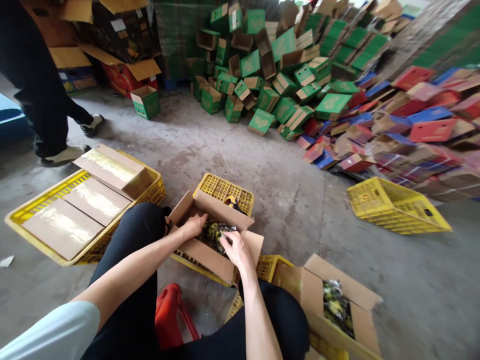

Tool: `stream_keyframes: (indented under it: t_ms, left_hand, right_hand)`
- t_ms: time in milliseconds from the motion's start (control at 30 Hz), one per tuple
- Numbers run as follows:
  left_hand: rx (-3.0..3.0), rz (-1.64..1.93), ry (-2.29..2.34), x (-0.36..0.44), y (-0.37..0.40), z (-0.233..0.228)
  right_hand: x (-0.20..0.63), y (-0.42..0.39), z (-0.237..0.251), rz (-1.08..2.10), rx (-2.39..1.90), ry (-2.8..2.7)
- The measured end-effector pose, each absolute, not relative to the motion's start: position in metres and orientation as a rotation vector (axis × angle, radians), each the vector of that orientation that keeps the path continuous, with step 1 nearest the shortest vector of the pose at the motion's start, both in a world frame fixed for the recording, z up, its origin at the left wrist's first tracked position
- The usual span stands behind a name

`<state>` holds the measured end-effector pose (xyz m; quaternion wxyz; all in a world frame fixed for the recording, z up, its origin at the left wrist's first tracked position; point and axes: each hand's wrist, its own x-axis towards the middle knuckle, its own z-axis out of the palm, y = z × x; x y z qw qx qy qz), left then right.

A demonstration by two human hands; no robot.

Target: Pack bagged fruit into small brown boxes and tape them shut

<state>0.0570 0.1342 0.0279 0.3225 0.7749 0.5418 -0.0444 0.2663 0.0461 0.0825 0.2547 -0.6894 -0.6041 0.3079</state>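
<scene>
An open cardboard box (210, 262) sits on an upturned-looking yellow plastic crate (227, 187) in front of my knees. Inside it lies a clear plastic bag of dark green and yellow produce (214, 234), whose exact kind I cannot make out. My left hand (194, 226) reaches over the box's left side, fingers curled at the bag's left edge. From the right, my right hand (237, 249) grips the bag's near right part with thumb and fingertips. Beyond the bag, a small dark blue and yellow object (232, 202), possibly a tape roll, rests by the far flap.
At left, a yellow crate (67, 255) holds taped cardboard boxes (97, 200). Another open box (311, 290) with bagged produce stands at lower right. A red stool (168, 312) is beneath me. Green boxes (262, 121) are heaped ahead; a yellow crate (397, 210) lies right. A person's legs (41, 80) show upper left.
</scene>
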Motion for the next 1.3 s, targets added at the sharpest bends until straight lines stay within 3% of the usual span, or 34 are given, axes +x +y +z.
stream_keyframes:
  t_ms: [267, 433, 600, 1300]
  left_hand:
    - [1.891, 0.316, 1.142, 0.043, 0.157, 0.07]
    - [1.523, 0.634, 0.725, 0.039, 0.164, 0.096]
    - [1.333, 0.593, 0.57, 0.049, 0.154, 0.106]
    - [0.891, 0.736, 0.679, 0.075, 0.134, 0.094]
  right_hand:
    - [0.289, 0.057, 0.092, 0.758, -1.887, -1.453]
    - [0.283, 0.062, 0.098, 1.019, -1.788, -1.184]
    - [0.273, 0.061, 0.106, 1.249, -1.568, -0.879]
    - [0.282, 0.06, 0.106, 1.114, -1.5, -0.712]
